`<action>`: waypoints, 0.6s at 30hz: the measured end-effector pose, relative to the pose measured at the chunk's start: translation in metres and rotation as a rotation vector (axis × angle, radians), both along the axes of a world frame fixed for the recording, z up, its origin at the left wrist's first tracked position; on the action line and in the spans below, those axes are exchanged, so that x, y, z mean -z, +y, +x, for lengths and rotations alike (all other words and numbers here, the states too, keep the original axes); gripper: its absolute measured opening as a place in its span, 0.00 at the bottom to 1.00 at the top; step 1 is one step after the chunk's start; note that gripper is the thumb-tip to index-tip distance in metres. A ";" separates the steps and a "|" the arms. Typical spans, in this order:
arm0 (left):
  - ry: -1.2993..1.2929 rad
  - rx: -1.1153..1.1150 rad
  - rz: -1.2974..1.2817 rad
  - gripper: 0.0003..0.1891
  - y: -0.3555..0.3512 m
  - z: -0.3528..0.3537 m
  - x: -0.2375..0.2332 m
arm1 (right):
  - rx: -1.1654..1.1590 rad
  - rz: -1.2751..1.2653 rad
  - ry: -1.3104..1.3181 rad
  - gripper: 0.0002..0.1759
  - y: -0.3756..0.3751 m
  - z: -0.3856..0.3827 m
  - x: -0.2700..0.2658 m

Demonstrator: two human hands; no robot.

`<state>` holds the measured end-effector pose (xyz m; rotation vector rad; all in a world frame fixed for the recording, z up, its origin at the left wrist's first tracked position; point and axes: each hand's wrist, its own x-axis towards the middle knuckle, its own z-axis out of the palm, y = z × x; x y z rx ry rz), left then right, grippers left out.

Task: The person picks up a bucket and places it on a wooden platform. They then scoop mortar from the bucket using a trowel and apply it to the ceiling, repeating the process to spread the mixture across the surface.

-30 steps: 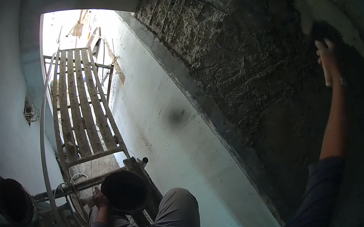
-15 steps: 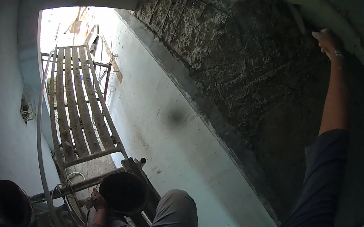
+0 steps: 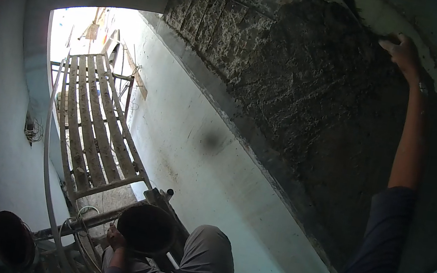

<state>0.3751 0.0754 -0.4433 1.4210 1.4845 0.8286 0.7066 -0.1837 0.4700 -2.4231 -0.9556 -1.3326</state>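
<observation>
My right hand (image 3: 402,54) is raised at the upper right, its fingers closed round the handle of a trowel (image 3: 349,5) whose dark blade lies near the curved edge of the wet mortar (image 3: 342,88). Low in the view, my left hand (image 3: 115,237) grips the rim of a dark round bucket (image 3: 146,228), just left of my bent knee. The bucket's contents are too dark to make out.
A slatted scaffold platform (image 3: 96,122) stretches toward the bright opening at left. Another dark bucket (image 3: 12,239) stands at bottom left, beside a long pale hose (image 3: 47,165). Below the mortar runs a pale wall (image 3: 198,156). Wires (image 3: 33,131) stick out of the left wall.
My right hand has shifted slightly to the right, and the trowel now shows its dark blade farther up and left along the mortar's edge. My left hand stays at the bucket.
</observation>
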 end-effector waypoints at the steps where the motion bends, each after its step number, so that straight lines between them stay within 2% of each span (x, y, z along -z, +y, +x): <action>1: 0.014 -0.003 0.019 0.30 -0.002 0.000 -0.006 | -0.113 0.008 0.164 0.23 0.010 -0.005 0.008; 3: -0.038 -0.002 -0.049 0.30 -0.005 -0.001 -0.024 | -0.337 0.023 0.494 0.23 0.026 -0.009 0.022; 6: -0.100 0.001 -0.141 0.31 -0.004 -0.001 -0.025 | -0.476 0.051 0.709 0.23 0.048 0.013 0.051; 9: -0.032 -0.012 -0.096 0.32 -0.007 0.001 -0.024 | -0.052 0.137 0.528 0.25 0.058 0.066 0.061; 10: 0.014 -0.015 -0.057 0.32 -0.005 -0.001 -0.023 | 0.109 0.144 0.334 0.29 0.061 0.072 0.064; 13: -0.009 0.029 -0.140 0.32 -0.001 -0.002 -0.017 | 0.004 0.343 0.318 0.34 0.048 0.073 0.066; 16: -0.022 0.025 -0.067 0.30 0.000 0.000 -0.008 | 0.078 0.161 0.280 0.34 0.048 0.073 0.068; 18: -0.062 0.022 -0.105 0.29 0.001 0.001 0.001 | 0.168 0.047 0.271 0.32 0.055 0.076 0.071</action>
